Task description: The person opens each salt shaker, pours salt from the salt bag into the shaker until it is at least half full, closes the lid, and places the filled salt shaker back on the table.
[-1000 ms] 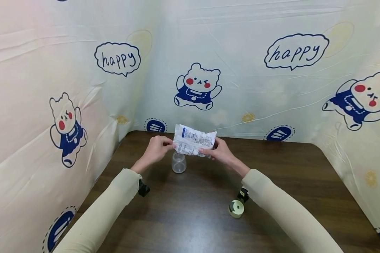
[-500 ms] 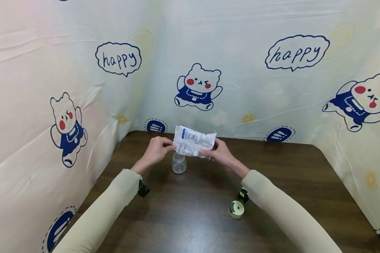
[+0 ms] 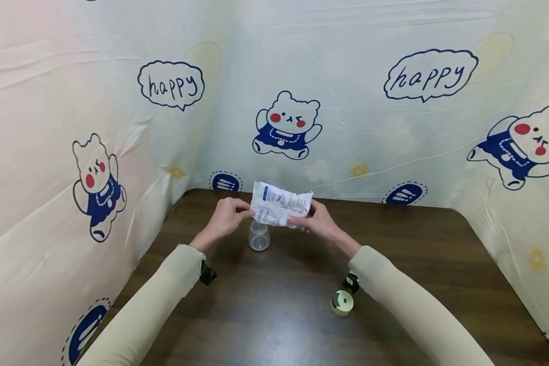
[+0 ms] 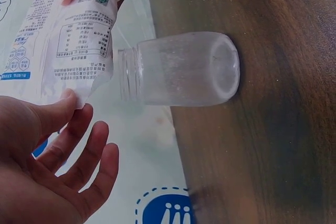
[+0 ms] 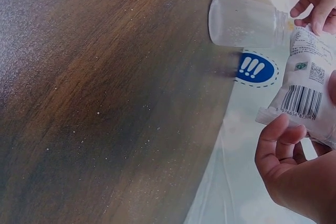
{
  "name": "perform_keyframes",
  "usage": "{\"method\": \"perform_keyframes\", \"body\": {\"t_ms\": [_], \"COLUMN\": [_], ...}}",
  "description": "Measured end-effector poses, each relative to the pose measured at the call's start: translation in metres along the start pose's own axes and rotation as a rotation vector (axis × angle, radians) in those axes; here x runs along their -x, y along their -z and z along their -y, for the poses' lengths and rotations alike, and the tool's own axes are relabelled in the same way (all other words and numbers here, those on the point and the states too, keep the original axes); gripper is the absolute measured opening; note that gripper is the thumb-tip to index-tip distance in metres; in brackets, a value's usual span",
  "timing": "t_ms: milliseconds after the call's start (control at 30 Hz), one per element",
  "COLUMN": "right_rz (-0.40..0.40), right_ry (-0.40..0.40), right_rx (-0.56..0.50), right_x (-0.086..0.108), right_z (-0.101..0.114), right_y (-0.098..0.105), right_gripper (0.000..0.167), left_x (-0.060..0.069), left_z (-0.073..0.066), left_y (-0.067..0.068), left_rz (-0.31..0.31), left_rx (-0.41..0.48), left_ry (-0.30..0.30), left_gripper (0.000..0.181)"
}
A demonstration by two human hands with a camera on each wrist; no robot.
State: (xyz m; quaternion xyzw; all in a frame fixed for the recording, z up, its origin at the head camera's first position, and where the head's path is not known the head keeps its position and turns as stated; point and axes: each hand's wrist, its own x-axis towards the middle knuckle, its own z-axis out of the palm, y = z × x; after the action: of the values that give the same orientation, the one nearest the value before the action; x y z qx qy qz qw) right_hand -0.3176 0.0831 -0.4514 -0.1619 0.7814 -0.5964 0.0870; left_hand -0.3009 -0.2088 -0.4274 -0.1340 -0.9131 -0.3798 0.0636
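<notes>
A white printed packet (image 3: 279,204) is held tilted above a clear jar (image 3: 258,237), its left end lower over the jar's mouth. My left hand (image 3: 227,215) pinches the packet's lower left corner between thumb and index finger; in the left wrist view its other fingers are spread loosely. My right hand (image 3: 319,222) grips the packet's right end, thumb on the near face and fingers behind. The jar stands upright and uncapped on the table, and a little whitish matter shows inside in the right wrist view. The packet's opening cannot be made out.
A pale green round lid (image 3: 342,303) lies on the brown wooden table (image 3: 274,305), near my right sleeve. Small white grains (image 5: 98,113) are scattered over the tabletop. A printed cloth (image 3: 347,127) hangs behind and along the sides of the table.
The packet has dipped very slightly since the earliest frame. Both hands keep the same hold, and the jar and lid have stayed in place.
</notes>
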Motion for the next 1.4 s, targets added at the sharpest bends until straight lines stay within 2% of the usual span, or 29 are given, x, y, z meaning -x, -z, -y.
{"method": "perform_keyframes", "body": {"t_ms": [400, 667, 1067, 1400], "right_rz": [-0.012, -0.017, -0.01, -0.014], "right_ry": [-0.029, -0.025, 0.009, 0.002], "right_rx": [0.0, 0.004, -0.002, -0.004], "right_x": [-0.0001, 0.0002, 0.0008, 0.0006], "right_z": [0.0012, 0.0019, 0.0004, 0.001], "right_y": [0.0004, 0.0001, 0.0, -0.0009], "right_gripper": [0.05, 0.048, 0.047, 0.047], "left_x": [-0.0006, -0.0002, -0.0006, 0.0001], "left_z": [-0.0015, -0.0015, -0.0011, -0.0018], "left_y": [0.0009, 0.0014, 0.0006, 0.001], "left_rz": [-0.005, -0.009, 0.001, -0.004], "left_rx": [0.0, -0.003, -0.004, -0.007], "left_ry": [-0.008, -0.026, 0.005, -0.013], "left_gripper": [0.012, 0.011, 0.012, 0.012]}}
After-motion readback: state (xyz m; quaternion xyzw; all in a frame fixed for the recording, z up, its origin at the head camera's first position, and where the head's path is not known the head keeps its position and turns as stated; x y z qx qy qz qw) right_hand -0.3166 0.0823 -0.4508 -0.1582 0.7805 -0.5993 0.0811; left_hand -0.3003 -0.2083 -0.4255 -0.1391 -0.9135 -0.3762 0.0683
